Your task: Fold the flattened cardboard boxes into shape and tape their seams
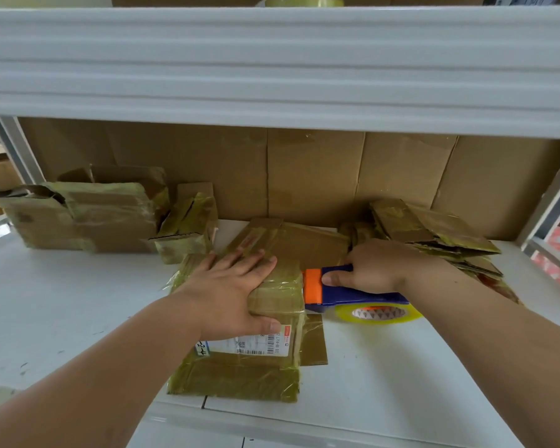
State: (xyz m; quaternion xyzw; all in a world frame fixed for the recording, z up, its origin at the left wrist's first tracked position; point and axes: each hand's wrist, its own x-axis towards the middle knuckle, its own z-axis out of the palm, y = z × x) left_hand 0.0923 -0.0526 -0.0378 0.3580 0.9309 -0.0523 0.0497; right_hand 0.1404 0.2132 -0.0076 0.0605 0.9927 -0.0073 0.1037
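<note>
left hand (232,287) flat on box (272,305); right hand (374,270) grips tape dispenser (353,294)

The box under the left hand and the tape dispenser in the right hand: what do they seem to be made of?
The box looks like brown corrugated cardboard, largely wrapped in glossy yellowish clear tape; the sheen and wrinkles show it. The tape dispenser looks like hard moulded plastic, blue with an orange front, smooth and slightly shiny. Its roll appears to be clear yellowish film.
</note>
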